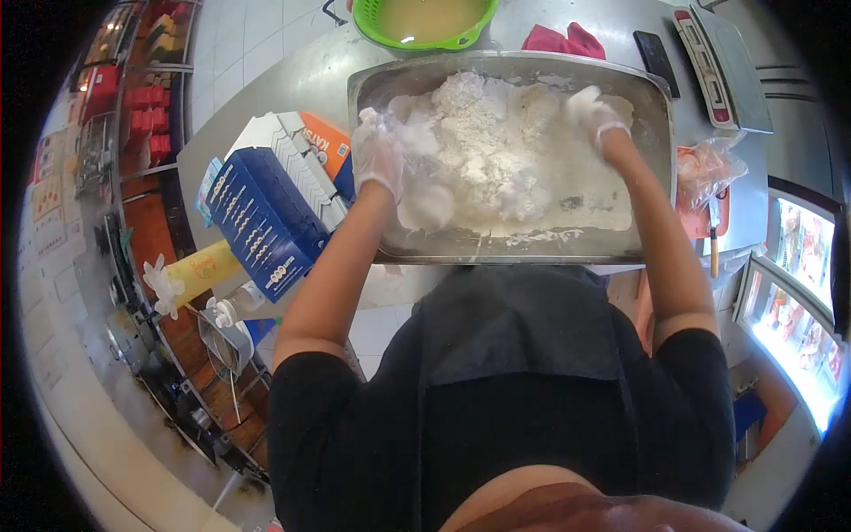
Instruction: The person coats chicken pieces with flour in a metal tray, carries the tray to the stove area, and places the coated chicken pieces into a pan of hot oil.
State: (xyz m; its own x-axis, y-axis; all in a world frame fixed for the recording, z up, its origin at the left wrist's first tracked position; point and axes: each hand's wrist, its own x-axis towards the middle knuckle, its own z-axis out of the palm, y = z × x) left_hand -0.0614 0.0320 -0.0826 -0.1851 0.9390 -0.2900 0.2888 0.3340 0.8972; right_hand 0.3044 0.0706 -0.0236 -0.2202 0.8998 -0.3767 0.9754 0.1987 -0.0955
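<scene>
A wide metal tray (612, 244) holds a heap of white flour (483, 146), with loose powder spread around it. My left hand (379, 160), in a clear floury glove, is over the tray's left side beside the heap. At the tray's right side is my right hand (600, 117), also gloved, its fingers coated white. Motion and flour blur the fingers of both hands, so their grip is unclear. Near my left hand, a rounded flour-covered piece (432, 207) lies in the tray; its kind is hidden by the coating.
A green basin (470, 39) of cloudy liquid stands behind the tray. A red cloth (565, 40), dark phone (656, 62) and scale (706, 71) are behind and to the right. Left are a blue box (270, 217) and yellow roll (204, 270). A knife (714, 235) lies right.
</scene>
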